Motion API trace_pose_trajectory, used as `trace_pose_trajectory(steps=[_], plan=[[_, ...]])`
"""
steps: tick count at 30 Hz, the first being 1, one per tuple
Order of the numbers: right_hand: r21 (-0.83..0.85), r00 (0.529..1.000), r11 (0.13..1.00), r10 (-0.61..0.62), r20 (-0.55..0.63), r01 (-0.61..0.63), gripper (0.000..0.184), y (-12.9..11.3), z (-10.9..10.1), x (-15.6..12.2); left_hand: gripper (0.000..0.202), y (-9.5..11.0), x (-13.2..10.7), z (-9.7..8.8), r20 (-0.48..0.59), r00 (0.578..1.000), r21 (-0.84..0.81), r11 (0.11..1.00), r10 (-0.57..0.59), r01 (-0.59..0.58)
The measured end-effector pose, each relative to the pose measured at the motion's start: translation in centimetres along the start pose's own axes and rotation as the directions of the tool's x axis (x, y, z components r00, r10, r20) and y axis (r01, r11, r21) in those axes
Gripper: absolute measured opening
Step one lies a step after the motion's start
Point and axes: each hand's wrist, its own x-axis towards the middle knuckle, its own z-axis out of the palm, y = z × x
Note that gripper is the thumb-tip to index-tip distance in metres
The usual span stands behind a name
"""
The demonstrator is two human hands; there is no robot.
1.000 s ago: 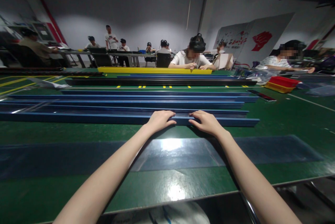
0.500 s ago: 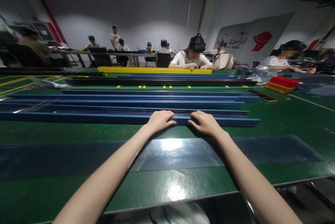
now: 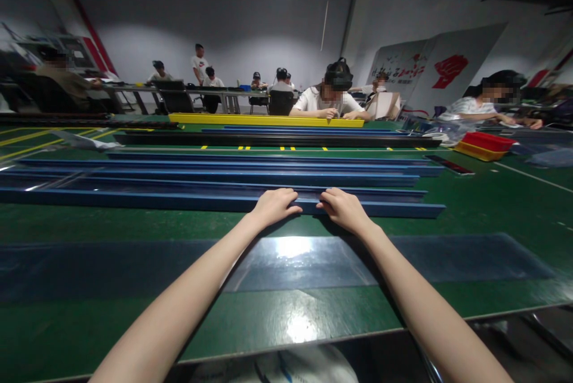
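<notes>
Both my arms reach forward over a green table (image 3: 89,329). My left hand (image 3: 273,207) and my right hand (image 3: 342,210) rest side by side on the near edge of a long blue channel strip (image 3: 134,199), fingers curled over its rim and gripping it. The strip runs left to right across the table, nearest of several parallel blue strips (image 3: 224,177). A clear glossy plastic sheet (image 3: 447,255) lies flat on the table between me and the strip, under my forearms.
Beyond the blue strips lie a black strip (image 3: 268,140) and a yellow strip (image 3: 264,120). A red and yellow tray (image 3: 481,144) sits at the right. Several people with headsets sit at this table and at tables behind. The table's front edge is close to me.
My right hand has slid a little to the left along the strip, closer to my left hand. The left hand has stayed in place.
</notes>
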Motion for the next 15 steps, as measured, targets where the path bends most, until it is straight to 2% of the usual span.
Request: trace_pose_trajectory(steps=[15], plan=[[-0.149,0.999,0.989,-0.018,0.032,0.023,0.022,-1.5,-0.6,0.2,0.028,0.0,0.0,0.3,-0.02,1.0,0.034,0.999,0.019,-0.019]])
